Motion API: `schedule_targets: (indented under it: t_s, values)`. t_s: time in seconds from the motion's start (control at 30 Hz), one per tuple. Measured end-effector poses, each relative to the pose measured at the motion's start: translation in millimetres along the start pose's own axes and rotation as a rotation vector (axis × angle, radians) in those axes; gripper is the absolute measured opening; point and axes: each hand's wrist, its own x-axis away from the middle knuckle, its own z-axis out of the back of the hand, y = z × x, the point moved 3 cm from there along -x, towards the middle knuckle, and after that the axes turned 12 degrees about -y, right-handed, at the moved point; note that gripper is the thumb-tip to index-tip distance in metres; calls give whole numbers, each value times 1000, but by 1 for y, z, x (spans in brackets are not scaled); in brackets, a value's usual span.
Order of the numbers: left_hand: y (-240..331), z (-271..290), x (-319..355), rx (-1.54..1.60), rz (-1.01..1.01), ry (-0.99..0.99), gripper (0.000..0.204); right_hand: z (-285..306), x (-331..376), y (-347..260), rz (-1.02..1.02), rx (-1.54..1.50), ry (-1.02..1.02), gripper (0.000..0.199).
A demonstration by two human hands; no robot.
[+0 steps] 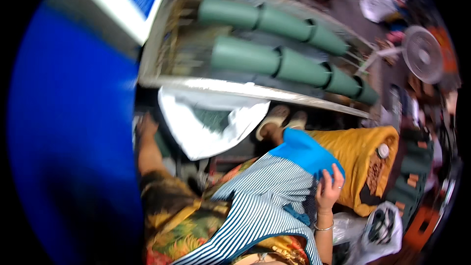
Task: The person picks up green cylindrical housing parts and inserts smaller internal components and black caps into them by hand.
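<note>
My right hand point(329, 187) is raised in front of me, with a ring on one finger and a bangle at the wrist. Its fingers are apart, and I see nothing held in them. Just beside and behind the fingertips is a bright blue cloth point(305, 153), at the far end of a black-and-white striped cloth point(265, 211) with teal edging. The striped cloth drapes over my lap, on top of flowered clothing point(196, 228). No left hand of mine can be made out. Motion blurs the picture.
A metal-framed bed point(196, 84) holds green rolls point(245, 55) with black bands. Nearer stand a white sack point(184, 135), sandals point(277, 114) and a yellow sack point(343, 142) of small brown pieces. A blue panel point(73, 142) fills the left; a fan point(422, 54) stands far right.
</note>
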Motion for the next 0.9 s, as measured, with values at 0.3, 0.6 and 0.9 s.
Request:
schedule_targets:
  t_s: [0.3,0.6,0.9]
  values:
    - [-21,-90,104,306,663,-9,39,-12,-59,-22,47,-251,129,22]
    - [-63,-9,183,2107,290,455,54,-69,-141,-172,625,-641,-199,57]
    - [170,123,145,2108,-189,-56,50,-36,-119,-160,377,-404,91,58]
